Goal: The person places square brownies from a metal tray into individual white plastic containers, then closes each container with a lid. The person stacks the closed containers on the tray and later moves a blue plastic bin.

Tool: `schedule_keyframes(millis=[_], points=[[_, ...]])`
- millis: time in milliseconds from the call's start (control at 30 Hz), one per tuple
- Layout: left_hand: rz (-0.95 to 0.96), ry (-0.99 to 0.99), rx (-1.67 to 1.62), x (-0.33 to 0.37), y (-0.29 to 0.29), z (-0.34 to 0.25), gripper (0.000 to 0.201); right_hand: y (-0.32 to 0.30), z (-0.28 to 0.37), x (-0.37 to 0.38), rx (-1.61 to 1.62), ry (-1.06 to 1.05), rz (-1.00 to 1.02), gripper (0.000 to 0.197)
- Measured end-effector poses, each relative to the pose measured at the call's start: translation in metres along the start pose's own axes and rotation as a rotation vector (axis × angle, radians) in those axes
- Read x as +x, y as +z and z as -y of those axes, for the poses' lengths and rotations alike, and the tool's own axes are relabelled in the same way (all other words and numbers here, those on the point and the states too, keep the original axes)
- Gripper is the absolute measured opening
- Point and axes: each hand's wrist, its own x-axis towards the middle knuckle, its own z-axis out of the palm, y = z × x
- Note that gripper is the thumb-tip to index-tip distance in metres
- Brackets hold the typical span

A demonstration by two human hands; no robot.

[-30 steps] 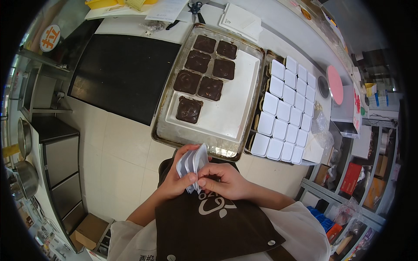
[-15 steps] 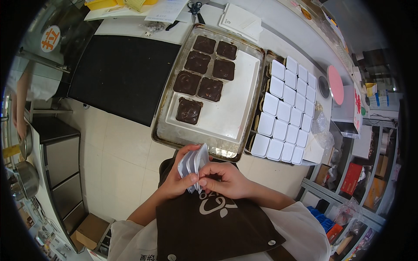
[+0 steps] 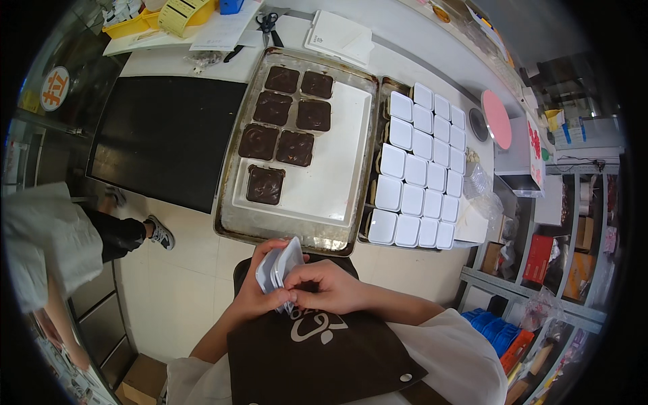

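Near the tray [image 3: 290, 231], left fingers [image 3: 272, 298] and right fingers [image 3: 313, 274] pinch white lids [image 3: 289, 259] (squarish, fanned).

I hold smooth plastic lids [image 3: 289, 256] in front of my matt cloth apron [image 3: 310, 368]. Near the left edge of the worn metal tray [image 3: 331, 241], shiny at its near right corner, dark squares [image 3: 295, 147] look glossy; the black mat [image 3: 162, 138] beyond that edge is matt.

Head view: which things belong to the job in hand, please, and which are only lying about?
Probably in the job:
held white lids, in left fingers, right fingers at their edge
dark-topped squares, on the metal tray
rows of white lids alongside

Probably just lying about:
black-handled scissors
pink disc
yellow container
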Motion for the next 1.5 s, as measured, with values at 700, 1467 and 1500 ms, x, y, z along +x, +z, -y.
schedule_keyframes(millis=[700,1467,1500], points=[[-0.112,0.28,0.468,0.007,-0.002,0.029,0.083,0.008,-0.005,0.009,-0.215,-0.053,-0.296,0.009],[0.125,-0.075,0.214,0.009,-0.011,0.005,0.088,0.003,-0.006,0.006,-0.801,-0.065,-0.157,0.016],[0.112,-0.082,0.196,0.009,-0.012,0.009,0.088,0.002,-0.008,0.005,-0.787,-0.063,-0.161,0.016]])
